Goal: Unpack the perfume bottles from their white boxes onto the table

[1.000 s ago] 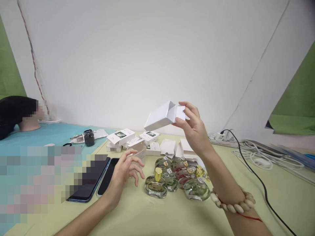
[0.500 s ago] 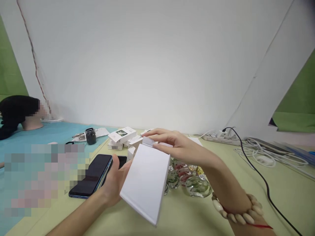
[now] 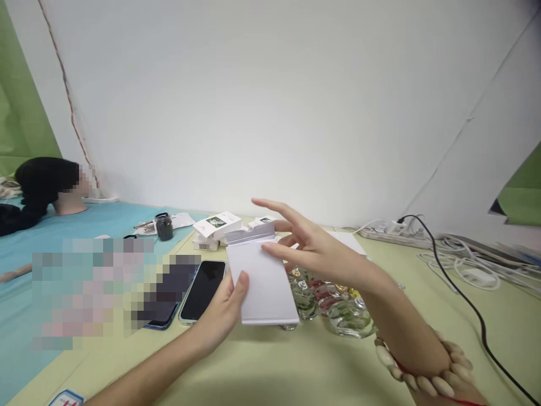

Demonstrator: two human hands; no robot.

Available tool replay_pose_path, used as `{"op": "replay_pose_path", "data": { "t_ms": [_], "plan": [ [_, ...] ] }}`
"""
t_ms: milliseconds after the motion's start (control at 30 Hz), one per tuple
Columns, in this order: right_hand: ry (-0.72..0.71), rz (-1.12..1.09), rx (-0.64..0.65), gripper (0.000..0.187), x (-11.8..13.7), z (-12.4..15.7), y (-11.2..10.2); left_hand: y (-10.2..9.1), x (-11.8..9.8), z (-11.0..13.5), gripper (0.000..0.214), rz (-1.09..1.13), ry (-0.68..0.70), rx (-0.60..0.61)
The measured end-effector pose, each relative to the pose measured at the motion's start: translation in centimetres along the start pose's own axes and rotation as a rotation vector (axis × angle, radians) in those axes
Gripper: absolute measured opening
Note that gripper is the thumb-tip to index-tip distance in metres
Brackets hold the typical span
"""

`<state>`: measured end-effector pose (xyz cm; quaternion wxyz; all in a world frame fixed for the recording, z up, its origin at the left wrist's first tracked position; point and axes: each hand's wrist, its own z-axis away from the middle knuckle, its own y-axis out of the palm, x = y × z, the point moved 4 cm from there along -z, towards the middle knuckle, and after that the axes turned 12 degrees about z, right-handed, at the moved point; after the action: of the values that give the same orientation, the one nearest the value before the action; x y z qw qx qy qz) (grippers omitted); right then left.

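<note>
A white cardboard box [image 3: 264, 287] is held up over the table with its plain side towards me, slightly tilted. Along its top edge, the lid flap [image 3: 253, 232] stands up. My left hand [image 3: 226, 299] grips the box from the lower left, thumb on the front and the other fingers hidden behind. My right hand [image 3: 306, 239] is at the upper right corner, fingers apart: the index finger points up and away, the thumb lies over the front near the flap, and the other fingers are bent beside the flap. Behind the box sit several clear glass ornaments [image 3: 349, 318] with green and red inside.
More white boxes [image 3: 217, 224] are piled at the back. Two phones, one a black-screened phone [image 3: 205, 290], lie left of the box. A dark jar [image 3: 164, 226] and a mannequin head [image 3: 51, 183] stand on the blue cloth. Cables [image 3: 465, 265] and a power strip [image 3: 376, 234] occupy the right.
The box has turned more upright and its lower end has swung back. My right hand's index finger has lifted off the flap. The view has shifted slightly left.
</note>
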<state>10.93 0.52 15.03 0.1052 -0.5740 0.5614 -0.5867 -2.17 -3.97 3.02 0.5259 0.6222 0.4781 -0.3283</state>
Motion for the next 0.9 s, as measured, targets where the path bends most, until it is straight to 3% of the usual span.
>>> {"op": "replay_pose_path", "data": {
  "t_ms": [133, 233, 467, 700, 900],
  "plan": [
    [-0.059, 0.081, 0.003, 0.04, 0.7, 0.1, -0.1, 1.3, 0.5, 0.5, 0.06, 0.13, -0.235, 0.206],
    [-0.08, 0.143, 0.026, 0.034, 0.8, 0.2, -0.2, 2.0, 0.6, 0.6, 0.059, 0.205, -0.295, 0.281],
    [-0.067, 0.262, 0.119, 0.042, 0.2, 0.3, -0.2, 0.7, 1.0, 0.1, 0.057, 0.016, -0.052, 0.029],
    [0.033, 0.269, 0.054, 0.08, -0.5, 1.0, -0.7, 1.1, 0.8, 0.6, 0.049, -0.077, 0.037, 0.097],
    [0.045, 0.166, 0.158, 0.06, -1.3, 1.7, -0.8, 1.1, 0.1, 0.7, 0.05, -0.182, 0.165, 0.132]
  ]
}}
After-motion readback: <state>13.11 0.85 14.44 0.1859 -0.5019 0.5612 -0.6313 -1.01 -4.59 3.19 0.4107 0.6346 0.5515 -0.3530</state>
